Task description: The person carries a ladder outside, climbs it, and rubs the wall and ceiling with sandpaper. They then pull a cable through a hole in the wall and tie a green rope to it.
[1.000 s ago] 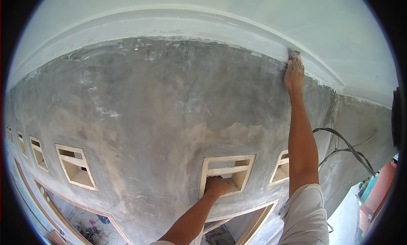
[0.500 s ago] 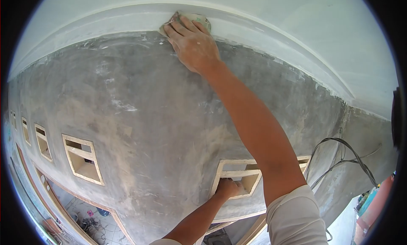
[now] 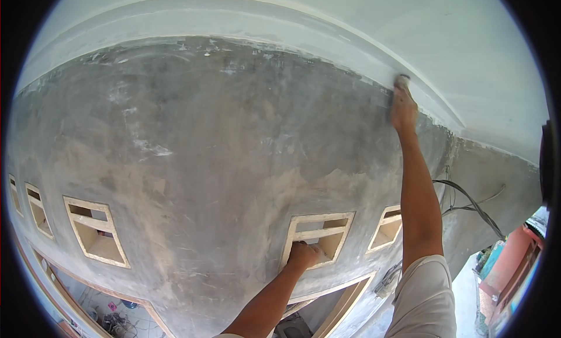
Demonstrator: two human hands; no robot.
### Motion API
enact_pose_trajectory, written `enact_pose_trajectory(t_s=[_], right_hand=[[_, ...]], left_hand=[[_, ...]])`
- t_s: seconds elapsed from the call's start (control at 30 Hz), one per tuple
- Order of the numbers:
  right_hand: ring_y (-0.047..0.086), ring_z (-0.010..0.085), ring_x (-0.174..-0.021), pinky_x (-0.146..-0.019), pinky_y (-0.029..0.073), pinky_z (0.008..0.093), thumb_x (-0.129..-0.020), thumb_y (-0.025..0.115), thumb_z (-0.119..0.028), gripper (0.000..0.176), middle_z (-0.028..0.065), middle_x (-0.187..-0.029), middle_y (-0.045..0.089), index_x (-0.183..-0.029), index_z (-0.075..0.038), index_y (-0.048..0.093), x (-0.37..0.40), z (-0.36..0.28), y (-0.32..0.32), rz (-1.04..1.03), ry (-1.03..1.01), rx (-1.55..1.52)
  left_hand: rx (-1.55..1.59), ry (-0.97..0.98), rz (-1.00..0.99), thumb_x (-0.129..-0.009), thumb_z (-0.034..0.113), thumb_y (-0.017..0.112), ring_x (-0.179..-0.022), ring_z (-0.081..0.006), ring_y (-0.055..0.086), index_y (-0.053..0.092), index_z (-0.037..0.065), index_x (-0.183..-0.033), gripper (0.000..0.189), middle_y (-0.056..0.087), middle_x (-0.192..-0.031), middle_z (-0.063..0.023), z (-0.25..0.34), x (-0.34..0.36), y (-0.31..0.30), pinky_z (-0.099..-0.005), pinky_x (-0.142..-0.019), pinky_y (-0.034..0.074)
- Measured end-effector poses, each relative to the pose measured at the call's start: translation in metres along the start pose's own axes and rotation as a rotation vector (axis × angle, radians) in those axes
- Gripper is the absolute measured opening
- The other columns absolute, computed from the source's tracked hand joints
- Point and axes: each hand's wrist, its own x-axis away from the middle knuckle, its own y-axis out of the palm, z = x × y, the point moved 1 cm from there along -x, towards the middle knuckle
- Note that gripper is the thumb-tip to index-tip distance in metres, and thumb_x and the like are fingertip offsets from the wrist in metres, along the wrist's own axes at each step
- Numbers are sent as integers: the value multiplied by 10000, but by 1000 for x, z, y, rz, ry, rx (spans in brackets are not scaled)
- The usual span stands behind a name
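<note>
My right hand (image 3: 404, 111) is raised high at the right, pressing a piece of sandpaper (image 3: 402, 80) against the white cornice (image 3: 362, 57) where wall and ceiling meet. The fingers and the sheet are slightly smeared by motion, and only the sheet's top end shows. Lower down, my left hand (image 3: 305, 256) is closed round the left side of a small cream vent frame (image 3: 345, 233) set in the grey plaster wall (image 3: 222, 145). Its fingertips are hidden inside the opening.
Black cables (image 3: 467, 198) hang from the wall at the right. Another vent opening (image 3: 385, 228) is beside my right forearm, and several more line the left. Below are a doorway (image 3: 99, 279) and tangled items (image 3: 117, 325) on the tiled floor.
My right hand has slid the sandpaper far to the right along the cornice. My left hand keeps its hold on the vent frame. The view has shifted a little.
</note>
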Motion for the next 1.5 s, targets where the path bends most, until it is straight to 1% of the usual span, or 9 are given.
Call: enact_pose_trajectory(t_s=[0.07, 0.13, 0.33, 0.57, 0.63, 0.83, 1.03, 1.13, 1.5], right_hand=[[459, 304, -1246, -1010, 392, 376, -948, 439, -149, 329, 145, -1319, 513, -1245, -61, 549, 2, 22, -18, -65, 212, 58], [486, 316, -1222, -1014, 383, 406, -931, 457, -131, 346, 161, -1295, 531, -1251, -26, 537, 6, -12, -37, 356, -226, -48], [502, 210, -1211, -989, 392, 362, -805, 579, -99, 435, 56, -1273, 563, -1240, -96, 568, 4, -247, 1, 299, -881, -184], [432, 190, -1279, -1065, 335, 364, -886, 493, -189, 414, 49, -1346, 505, -1290, -102, 518, -9, -399, 71, 295, -810, -319], [414, 187, -1294, -1083, 312, 369, -910, 470, -201, 419, 47, -1379, 470, -1319, -112, 487, -13, -377, 71, 233, -818, -269], [374, 251, -1322, -1110, 266, 400, -934, 462, -161, 447, 103, -1412, 425, -1371, -78, 424, -15, -201, 40, 64, -766, -86], [376, 309, -1315, -1066, 320, 369, -983, 365, -163, 415, 114, -1415, 419, -1380, -48, 399, 1, 112, 0, -216, -3, 201], [398, 309, -1301, -1061, 322, 393, -973, 397, -121, 400, 129, -1407, 426, -1367, -54, 423, 3, 49, -15, 196, -206, 366], [405, 191, -1298, -1089, 313, 372, -879, 506, -107, 397, 14, -1359, 492, -1275, -115, 539, -12, -505, 52, 269, -1090, -290]], left_hand=[[82, -22, 102, -876, 400, 359, -1109, -358, 555, 628, -63, -1080, 573, 578, -1190, -249, 0, -2, 11, -445, -989, 367], [70, -29, 174, -875, 397, 369, -1114, -358, 551, 624, -64, -1085, 567, 576, -1194, -249, -1, -14, 32, -443, -992, 363], [87, -21, 17, -882, 437, 360, -1175, -364, 509, 542, -101, -1181, 642, 531, -1252, -261, -1, -3, 5, -453, -1022, 334], [19, 95, -43, -893, 397, 354, -1060, -358, 582, 604, -101, -1084, 589, 599, -1140, -262, -7, -14, 23, -455, -959, 380], [-57, -7, 197, -893, 393, 352, -1021, -352, 600, 628, -84, -1045, 572, 617, -1110, -250, -4, -11, 28, -451, -938, 394], [-13, 75, -14, -893, 365, 357, -1037, -360, 590, 636, -79, -1047, 547, 611, -1123, -253, -5, -14, 24, -445, -951, 382], [138, -84, 48, -846, 423, 444, -1177, -347, 504, 546, -103, -1175, 628, 537, -1230, -278, -5, -21, 36, -425, -1030, 339], [409, -171, 163, -788, 425, 550, -1178, -347, 501, 533, -109, -1181, 664, 536, -1226, -271, -1, -9, 22, -390, -1036, 339], [115, -79, 184, -841, 357, 460, -1065, -366, 561, 611, -86, -1049, 512, 593, -1118, -273, -1, -24, 43, -476, -938, 369]])
